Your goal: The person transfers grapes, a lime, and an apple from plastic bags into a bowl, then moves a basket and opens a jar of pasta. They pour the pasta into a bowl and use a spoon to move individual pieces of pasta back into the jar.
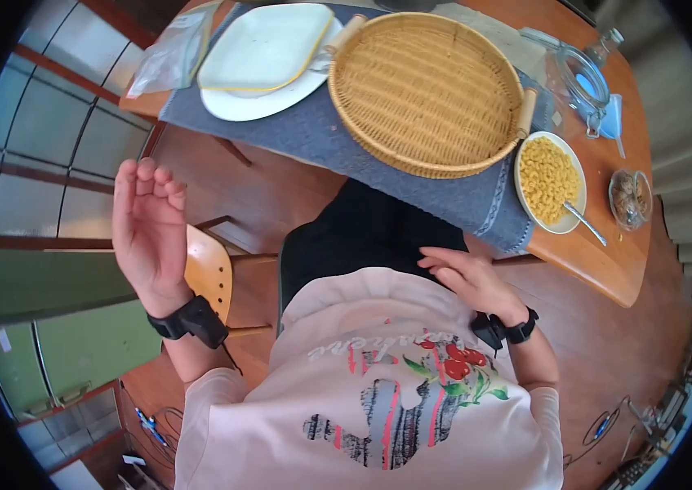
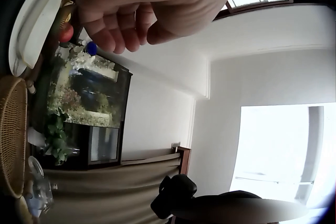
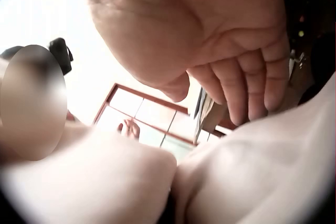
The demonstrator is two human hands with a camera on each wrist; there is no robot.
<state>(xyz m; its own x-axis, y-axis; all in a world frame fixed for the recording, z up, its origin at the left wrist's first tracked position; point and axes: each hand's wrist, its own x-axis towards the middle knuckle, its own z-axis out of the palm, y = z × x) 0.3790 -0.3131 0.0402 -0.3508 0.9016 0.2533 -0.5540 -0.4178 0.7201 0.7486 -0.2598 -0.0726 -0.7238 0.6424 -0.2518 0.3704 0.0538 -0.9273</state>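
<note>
From here I see both hands bare: the left hand (image 1: 151, 233) is raised palm-up, its fingers loosely bent and holding nothing; the right hand (image 1: 476, 282) is by the lap, fingers relaxed, also empty. One woven wicker tray (image 1: 426, 90), round-cornered with two pale handles, sits at the table's (image 1: 595, 265) near edge on blue-grey cloth (image 1: 280, 137); its handle-to-handle axis runs roughly along that edge. I count one rectangular dish (image 1: 264, 47) on one smooth white plate (image 1: 240, 106), left, and one macaroni bowl (image 1: 548, 184) with one metal spoon (image 1: 587, 224), near the right corner.
</note>
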